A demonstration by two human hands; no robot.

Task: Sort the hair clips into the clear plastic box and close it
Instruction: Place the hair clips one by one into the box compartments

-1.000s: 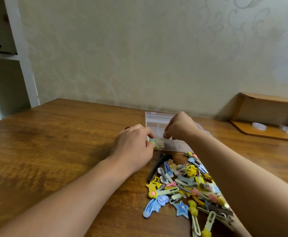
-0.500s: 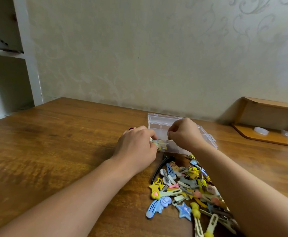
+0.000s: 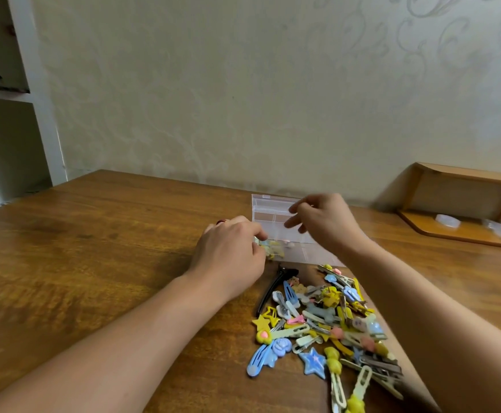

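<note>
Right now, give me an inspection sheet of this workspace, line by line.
Surface: brown wooden table, bare on the left.
Job's things: clear plastic box, lid open, a few clips in its near-left compartment; mixed pile of coloured hair clips in front of it; long black clip at the pile's left edge.
Clutter: nothing seen.
Grippers: left hand at the box's near-left corner; right hand over the box, fingers spread, empty.
Cables: nothing seen.
Surroundings: patterned wall, white shelving left, wooden corner shelf right.

On the table (image 3: 94,248), the box (image 3: 276,216) sits toward the back with its lid up. The pile of hair clips (image 3: 326,320) lies in front of it. A small shelf (image 3: 463,204) stands far right, against the wall.
</note>
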